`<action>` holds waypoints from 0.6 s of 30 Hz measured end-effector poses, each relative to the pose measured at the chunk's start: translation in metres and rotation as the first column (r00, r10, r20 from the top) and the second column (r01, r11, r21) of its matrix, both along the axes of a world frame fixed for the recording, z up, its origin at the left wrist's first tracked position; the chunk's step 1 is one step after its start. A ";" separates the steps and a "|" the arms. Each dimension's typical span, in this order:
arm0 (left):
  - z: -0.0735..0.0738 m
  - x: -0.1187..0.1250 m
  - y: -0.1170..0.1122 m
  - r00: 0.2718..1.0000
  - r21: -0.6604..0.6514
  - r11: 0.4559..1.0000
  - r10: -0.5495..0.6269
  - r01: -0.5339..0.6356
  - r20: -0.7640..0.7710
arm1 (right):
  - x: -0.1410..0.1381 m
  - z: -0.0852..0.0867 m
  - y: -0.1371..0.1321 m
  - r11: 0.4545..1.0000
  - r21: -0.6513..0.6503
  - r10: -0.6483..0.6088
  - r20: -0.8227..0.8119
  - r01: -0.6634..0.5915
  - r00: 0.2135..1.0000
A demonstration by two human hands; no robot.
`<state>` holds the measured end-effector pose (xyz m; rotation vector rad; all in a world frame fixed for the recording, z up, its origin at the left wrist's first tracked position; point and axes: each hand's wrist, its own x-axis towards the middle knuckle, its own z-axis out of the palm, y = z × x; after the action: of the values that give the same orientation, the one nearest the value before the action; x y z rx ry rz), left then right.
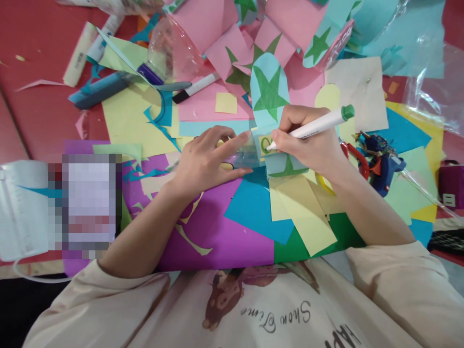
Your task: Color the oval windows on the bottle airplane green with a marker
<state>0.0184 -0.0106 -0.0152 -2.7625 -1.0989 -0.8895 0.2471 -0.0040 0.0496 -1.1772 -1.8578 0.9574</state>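
My right hand (308,140) is closed round a white marker with a green end cap (319,124), its tip touching a small yellow label (266,144) with green lines on it. My left hand (208,159) lies on a clear plastic bottle (248,153) lying on its side, fingers stretched over it and holding it down. The yellow label sits on the bottle, below a light blue arch-shaped paper with a green star (270,89). Both hands rest over sheets of purple (217,237), blue (253,205) and pale yellow paper (304,212).
Pink, yellow and blue paper scraps cover the red table (36,96). A black-capped marker (195,88), a glue stick (78,55), a blue tube (101,89) and a clear bottle half (174,48) lie at the back. Scissors and a blue glue gun (380,162) lie to the right.
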 end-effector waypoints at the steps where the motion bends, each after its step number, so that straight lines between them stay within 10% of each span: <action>1: 0.000 0.000 0.000 1.000 0.013 1.000 -0.006 0.006 0.005 | 0.000 0.000 0.000 1.000 0.000 -0.001 0.002 0.001 1.000; 18: -0.004 -0.002 0.000 0.999 -0.075 0.997 -0.003 0.006 0.042 | -0.001 -0.004 -0.001 0.998 0.003 -0.064 -0.005 0.064 0.998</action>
<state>0.0159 -0.0101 -0.0193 -2.8203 -1.1565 -0.9298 0.2462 -0.0051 0.0454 -1.2241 -1.8065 0.9214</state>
